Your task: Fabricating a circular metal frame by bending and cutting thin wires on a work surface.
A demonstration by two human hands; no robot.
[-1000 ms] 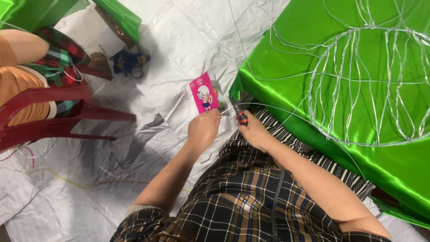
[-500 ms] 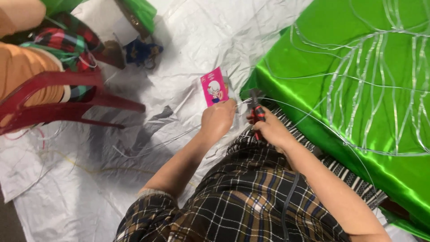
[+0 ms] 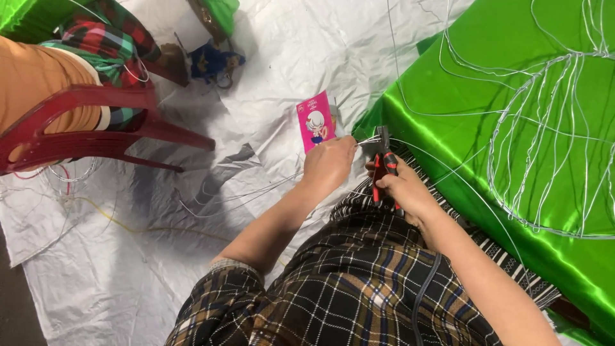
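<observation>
Pliers [image 3: 385, 168]: red-and-black handles, dark metal jaws. Held in the right hand [image 3: 407, 192], handles wrapped in the palm, nose pointing away from the person toward the edge of the green cloth. Jaw tips meet a thin silver wire [image 3: 368, 140]. Wire: bare, shiny, bent; its near end pinched in the left hand [image 3: 328, 165], just beside the plier tips, above the person's lap.

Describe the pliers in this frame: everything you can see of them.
The pliers have dark metal jaws and red-and-black grips that look like plastic or rubber. The right hand wraps the grips, hiding their lower ends. The nose points up and away from the person, meeting a thin silvery wire that the left hand pinches beside it. They sit at the edge of the green satin cloth.
</observation>
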